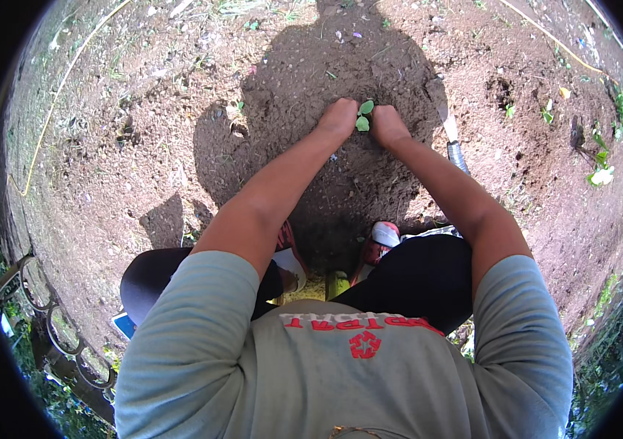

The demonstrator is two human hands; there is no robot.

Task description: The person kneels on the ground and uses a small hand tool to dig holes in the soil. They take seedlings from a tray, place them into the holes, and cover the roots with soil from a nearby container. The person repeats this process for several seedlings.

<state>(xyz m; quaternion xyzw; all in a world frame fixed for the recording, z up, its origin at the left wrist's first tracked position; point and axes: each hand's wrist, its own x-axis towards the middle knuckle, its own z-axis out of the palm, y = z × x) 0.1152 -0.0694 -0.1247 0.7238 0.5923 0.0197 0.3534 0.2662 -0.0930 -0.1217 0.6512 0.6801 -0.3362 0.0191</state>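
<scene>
A small green seedling [365, 114] with a few leaves stands between my two hands, over shaded brown soil [300, 82]. My left hand [340, 115] is on the soil just left of the leaves, its fingers curled and mostly hidden. Just right of the leaves is my right hand [388, 125], also curled, its fingertips hidden at the ground. Whether either hand grips the stem or soil cannot be seen. A hand trowel [456, 148] with a metal blade and a wrapped handle lies on the soil right of my right forearm.
Small plants [547, 112] grow at the right, near holes in the soil. A thin yellow line [50, 115] runs along the ground at the left, another [550, 35] at the upper right. My shoes [380, 241] are close below the hands. Metal rings [61, 329] edge the lower left.
</scene>
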